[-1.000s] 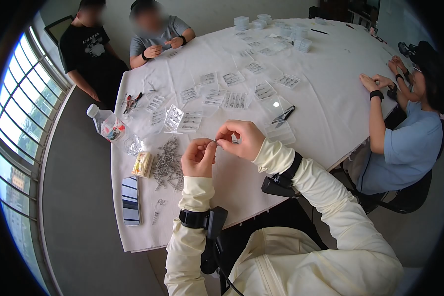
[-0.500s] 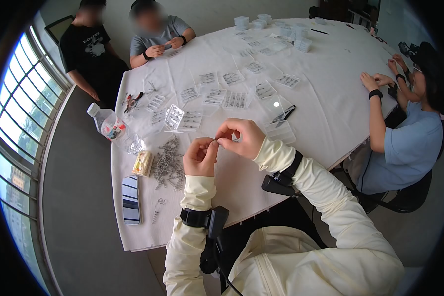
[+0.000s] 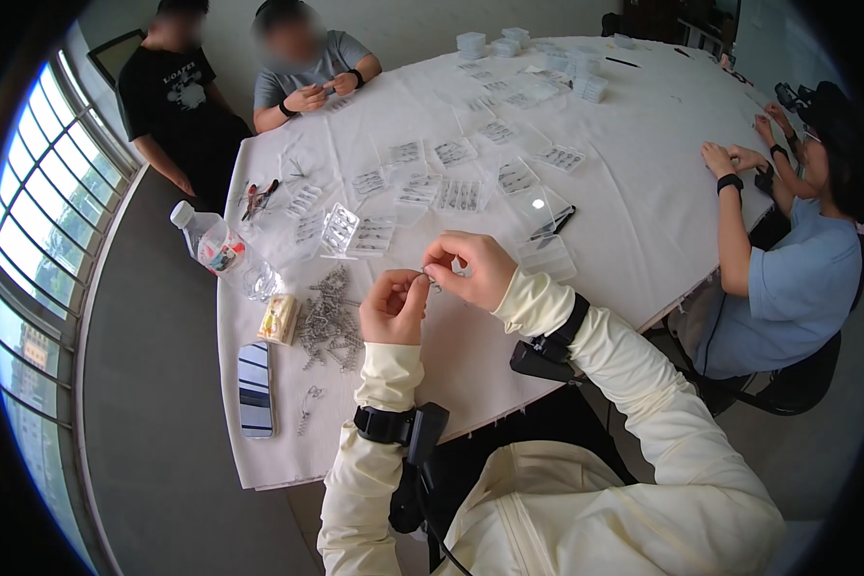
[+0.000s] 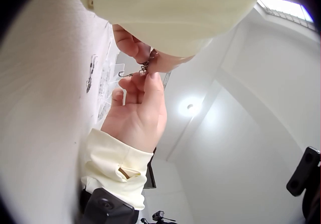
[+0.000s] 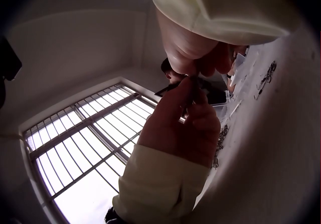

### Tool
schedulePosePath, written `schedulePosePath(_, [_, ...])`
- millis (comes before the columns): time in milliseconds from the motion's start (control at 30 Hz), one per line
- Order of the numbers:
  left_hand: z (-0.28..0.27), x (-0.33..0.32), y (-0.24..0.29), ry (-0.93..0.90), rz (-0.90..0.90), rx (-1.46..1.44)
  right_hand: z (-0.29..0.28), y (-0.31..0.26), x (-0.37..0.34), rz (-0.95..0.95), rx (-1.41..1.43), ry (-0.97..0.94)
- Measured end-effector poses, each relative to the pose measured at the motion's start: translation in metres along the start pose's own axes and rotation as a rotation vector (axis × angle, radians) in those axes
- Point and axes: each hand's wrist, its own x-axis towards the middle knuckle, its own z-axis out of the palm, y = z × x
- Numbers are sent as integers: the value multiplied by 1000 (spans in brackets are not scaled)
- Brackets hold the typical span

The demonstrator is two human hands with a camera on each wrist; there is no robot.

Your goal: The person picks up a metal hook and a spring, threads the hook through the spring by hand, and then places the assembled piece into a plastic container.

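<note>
Over the near side of the cloth, my left hand (image 3: pixel 392 305) and right hand (image 3: pixel 475 269) meet at the fingertips. Between them is a small metal fish hook (image 4: pixel 125 75) with tiny rings, pinched by thumb and finger of each hand. In the left wrist view its curved end sticks out past the fingers of the right hand (image 4: pixel 134 116). The right wrist view shows the left hand (image 5: pixel 183 128) in shadow, the hook hidden among fingers. A tangled pile of metal hook rigs (image 3: pixel 328 322) lies left of my left hand.
Clear plastic boxes of metal pieces (image 3: pixel 459 196) spread beyond my hands, beside an open clear box (image 3: pixel 545 257). To the left are a plastic bottle (image 3: pixel 223 252), tissue pack (image 3: pixel 277 320), phone (image 3: pixel 255 392) and red-handled pliers (image 3: pixel 258 200). Other people are around the table (image 3: pixel 634 173).
Both hands stay together and shift very slightly right and up. A bit of the metal hook now shows below the fingertips in the head view.
</note>
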Motion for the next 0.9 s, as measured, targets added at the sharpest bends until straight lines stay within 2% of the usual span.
schedulePosePath(400, [-1,0,8,42,24,4,1,0,0,-41,-15,-12])
schedulePosePath(633, [-2,0,2,23,15,-26,-1,-3,-1,-42,6,5])
schedulePosePath(700, [-1,-1,3,-56,-44,35,-2,-2,-1,-38,6,-2])
schedulePosePath(900, [1,-1,3,-42,-18,42,-5,-1,0,-34,-1,-14])
